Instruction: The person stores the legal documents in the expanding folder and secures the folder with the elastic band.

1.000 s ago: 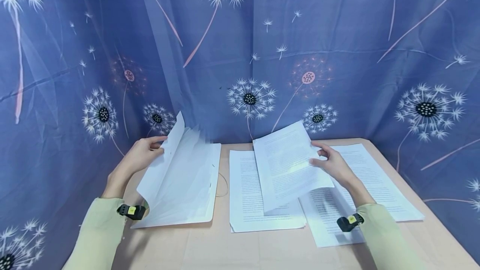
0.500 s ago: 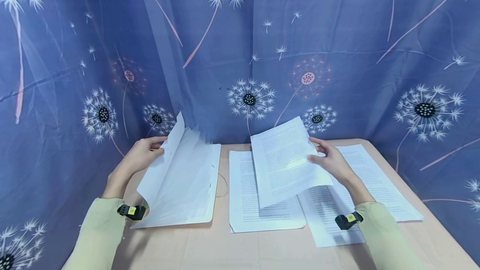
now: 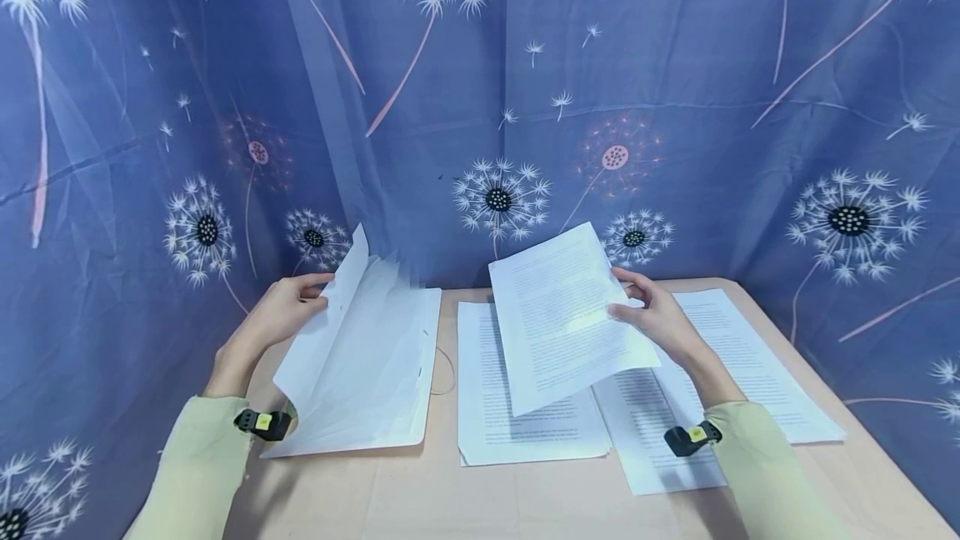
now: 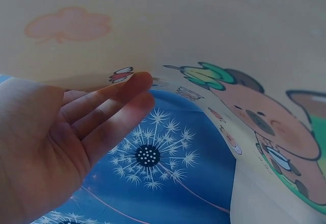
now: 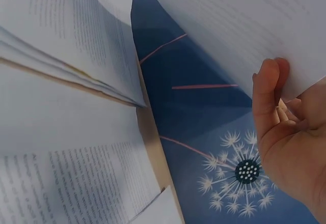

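On the left, a white folder (image 3: 375,373) lies spread with translucent sheets inside. My left hand (image 3: 279,308) holds its raised cover at the left edge, thumb side inside. In the left wrist view the cover's outside carries a cartoon bear (image 4: 270,117), and the other fingers of the left hand (image 4: 76,137) rest nearly straight against it. My right hand (image 3: 658,317) pinches a printed sheet (image 3: 562,315) by its right edge, tilted above the paper stacks. In the right wrist view this sheet (image 5: 244,20) hangs from the right hand (image 5: 290,152).
Beneath the lifted sheet lies a printed stack (image 3: 495,432). Further right, more printed pages (image 3: 735,357) overlap on the pale tabletop (image 3: 420,498). A thin cord loop (image 3: 452,369) sticks out beside the folder. A blue dandelion-print curtain (image 3: 435,123) surrounds the table.
My right hand has moved slightly left and up with the printed sheet, which has swung leftward over the middle stack. The left hand and the folder cover have stayed in place.
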`<state>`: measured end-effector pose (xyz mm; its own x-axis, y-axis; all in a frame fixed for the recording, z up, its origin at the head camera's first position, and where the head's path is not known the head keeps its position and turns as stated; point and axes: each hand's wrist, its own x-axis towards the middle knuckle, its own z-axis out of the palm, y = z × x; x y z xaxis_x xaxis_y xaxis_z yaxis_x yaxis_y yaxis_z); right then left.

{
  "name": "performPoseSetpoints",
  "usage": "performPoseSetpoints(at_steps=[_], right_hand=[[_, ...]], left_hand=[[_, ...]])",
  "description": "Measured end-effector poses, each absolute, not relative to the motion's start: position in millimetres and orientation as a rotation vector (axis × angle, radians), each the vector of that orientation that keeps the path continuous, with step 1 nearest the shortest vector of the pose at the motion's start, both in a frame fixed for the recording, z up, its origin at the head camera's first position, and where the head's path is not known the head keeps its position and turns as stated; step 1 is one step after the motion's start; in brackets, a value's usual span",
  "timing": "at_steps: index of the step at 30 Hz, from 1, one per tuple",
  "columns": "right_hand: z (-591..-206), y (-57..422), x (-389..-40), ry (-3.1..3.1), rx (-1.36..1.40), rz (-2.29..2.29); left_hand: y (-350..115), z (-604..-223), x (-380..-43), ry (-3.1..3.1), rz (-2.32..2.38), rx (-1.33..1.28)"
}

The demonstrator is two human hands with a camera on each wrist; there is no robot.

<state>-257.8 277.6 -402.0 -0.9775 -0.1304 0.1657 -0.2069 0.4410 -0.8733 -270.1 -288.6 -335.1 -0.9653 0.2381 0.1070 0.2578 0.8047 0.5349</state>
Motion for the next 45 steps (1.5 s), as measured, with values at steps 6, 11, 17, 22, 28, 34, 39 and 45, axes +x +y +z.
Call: performPoseSetpoints(at_steps=[6, 11, 17, 22, 28, 34, 39, 45], right_hand=[[-396, 270, -257, -2.581, 0.306, 1.627], [-389, 262, -258, -2.585, 0.304, 1.617], [-380, 253, -259, -2.557, 0.329, 1.640], [-373, 245, -259, -2.515, 0.354, 1.683], [-366, 235, -259, -2.519, 0.346, 1.669], [-359, 225, -261, -2.503, 0.353, 1.669], [-353, 215, -264, -2.482, 0.366, 1.685], [-347, 202, -265, -2.445, 0.387, 1.712]], left_hand=[[-288, -336, -271, -2.960, -0.888, -0.407], [-287, -336, -271, -2.958, -0.879, -0.417], [-286, -336, -271, -2.960, -0.881, -0.420], [-286, -336, -271, -2.962, -0.887, -0.430], [-284, -336, -270, -2.963, -0.898, -0.437], [-284, -335, -272, -2.968, -0.900, -0.407], [-284, -334, -271, -2.964, -0.886, -0.417], [-283, -335, -270, -2.974, -0.884, -0.422]])
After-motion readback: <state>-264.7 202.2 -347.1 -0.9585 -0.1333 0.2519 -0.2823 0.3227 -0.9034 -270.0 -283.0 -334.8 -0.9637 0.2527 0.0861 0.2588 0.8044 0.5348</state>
